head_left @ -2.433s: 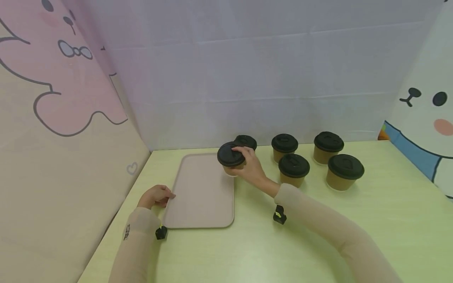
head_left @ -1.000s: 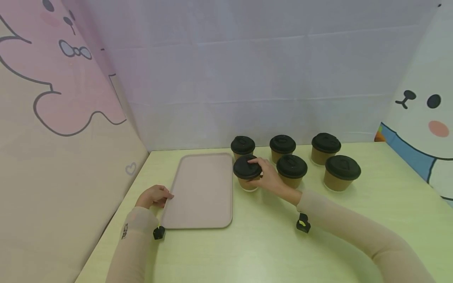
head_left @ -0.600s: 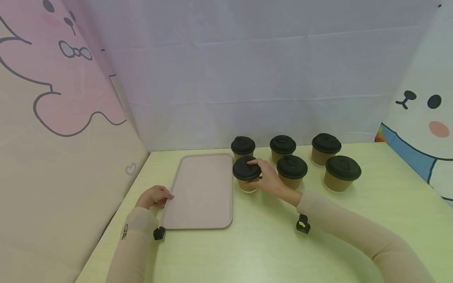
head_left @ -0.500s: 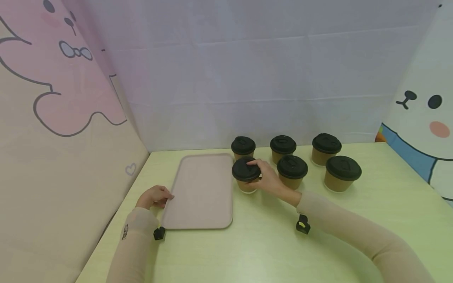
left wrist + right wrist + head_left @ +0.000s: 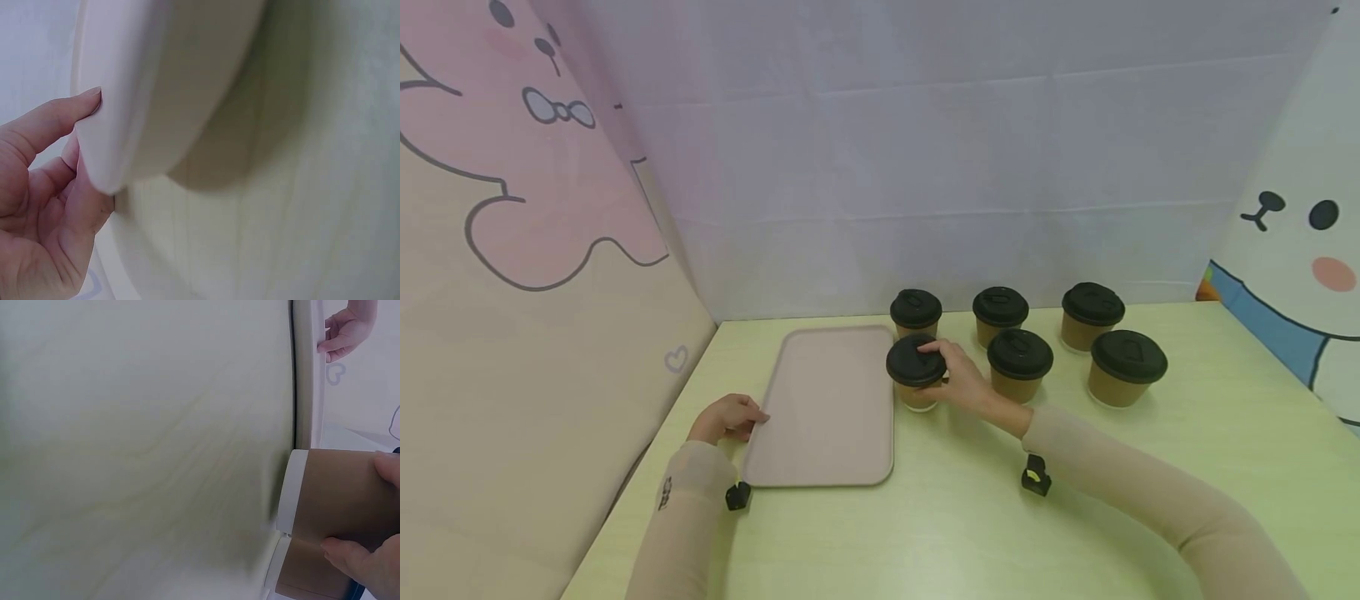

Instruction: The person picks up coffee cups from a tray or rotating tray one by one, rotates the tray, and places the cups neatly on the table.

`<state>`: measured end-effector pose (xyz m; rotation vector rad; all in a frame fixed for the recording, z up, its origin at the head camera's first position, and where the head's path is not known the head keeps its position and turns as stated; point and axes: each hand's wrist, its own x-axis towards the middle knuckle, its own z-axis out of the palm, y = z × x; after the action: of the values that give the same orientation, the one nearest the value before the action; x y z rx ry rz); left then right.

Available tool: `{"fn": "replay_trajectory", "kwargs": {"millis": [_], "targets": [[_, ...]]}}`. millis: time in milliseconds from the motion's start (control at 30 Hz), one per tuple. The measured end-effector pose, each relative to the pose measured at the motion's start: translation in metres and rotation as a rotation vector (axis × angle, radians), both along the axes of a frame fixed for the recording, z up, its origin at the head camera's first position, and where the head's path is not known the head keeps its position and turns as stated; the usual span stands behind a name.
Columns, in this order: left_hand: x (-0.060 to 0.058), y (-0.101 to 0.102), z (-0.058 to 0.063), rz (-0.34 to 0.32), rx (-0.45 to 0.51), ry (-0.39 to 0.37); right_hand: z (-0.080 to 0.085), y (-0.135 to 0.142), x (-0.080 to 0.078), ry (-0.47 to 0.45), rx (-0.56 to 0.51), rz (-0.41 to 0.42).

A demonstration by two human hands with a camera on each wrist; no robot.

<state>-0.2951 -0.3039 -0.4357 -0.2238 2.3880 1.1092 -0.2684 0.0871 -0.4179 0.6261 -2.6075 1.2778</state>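
In the head view my left hand (image 5: 724, 418) pinches the left edge of a pinkish-beige rectangular tray (image 5: 827, 400). The left wrist view has the thumb (image 5: 69, 115) on top of the tray rim (image 5: 119, 112) and the fingers beneath it. My right hand (image 5: 964, 383) grips a brown paper cup with a black lid (image 5: 910, 364), just right of the tray. Seen from the right wrist, the gripped cup (image 5: 344, 494) is close to a second cup (image 5: 309, 572); whether its base touches the table cannot be told.
Behind the gripped cup stands a lidded cup (image 5: 914, 310). To the right are several more: a back cup (image 5: 1000, 308), a front cup (image 5: 1019, 357), a far-right back cup (image 5: 1092, 308) and a far-right front cup (image 5: 1126, 362). A pale curtain (image 5: 925, 167) borders the table (image 5: 880, 542).
The right hand has brought the cup from over the tray's back right edge to the right, then slightly left and nearer. My left hand keeps its hold on the tray.
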Motion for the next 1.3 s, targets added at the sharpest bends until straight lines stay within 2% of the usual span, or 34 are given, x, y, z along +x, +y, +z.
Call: {"fn": "replay_trajectory", "kwargs": {"millis": [433, 833, 1033, 1300], "targets": [[0.0, 0.002, 0.004, 0.011, 0.001, -0.009, -0.005, 0.001, -0.001, -0.013, -0.008, -0.016], [0.001, 0.002, 0.002, 0.013, -0.003, -0.004, 0.002, 0.003, 0.002, -0.069, 0.0, -0.039], [0.002, 0.003, 0.003, 0.011, -0.002, -0.005, 0.01, 0.006, 0.007, -0.056, 0.033, -0.057], [0.002, 0.003, 0.002, 0.021, -0.013, -0.001, 0.018, 0.01, 0.014, 0.025, -0.007, -0.042]]}}
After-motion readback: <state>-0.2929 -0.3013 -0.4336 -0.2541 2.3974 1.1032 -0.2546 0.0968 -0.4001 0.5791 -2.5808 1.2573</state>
